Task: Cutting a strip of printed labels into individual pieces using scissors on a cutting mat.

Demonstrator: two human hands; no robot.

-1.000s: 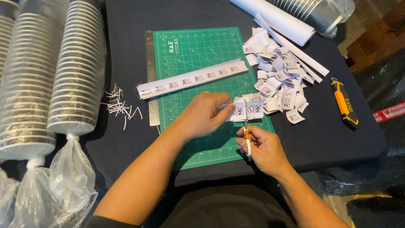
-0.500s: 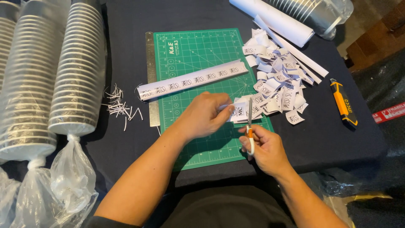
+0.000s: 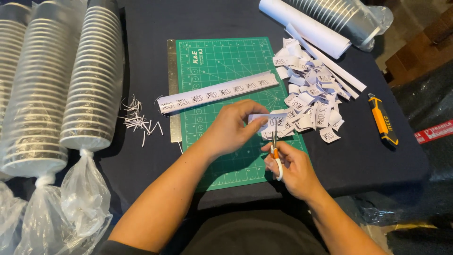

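Left grip (image 3: 231, 127) pinching printed paper strip (image 3: 266, 122) at mat's 4 o'clock | right grip (image 3: 290, 165) clenched round scissors (image 3: 275, 151), blades at strip | done: cut-label pile (image 3: 311, 101) at 3 o'clock | left: long strip (image 3: 217, 92) on green mat (image 3: 222, 61) | around: cup stacks (image 3: 71, 85) at 9 o'clock, utility knife (image 3: 383, 120) on surface (image 3: 358, 156), nothing blocking.

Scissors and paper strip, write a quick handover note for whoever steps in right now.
Left hand pinches a short printed paper strip over the green cutting mat.
Right hand holds small scissors, blades at the strip.
Done: pile of cut labels right of the mat.
Left: a long printed strip lies uncut on the mat.
Utility knife lies farther right.
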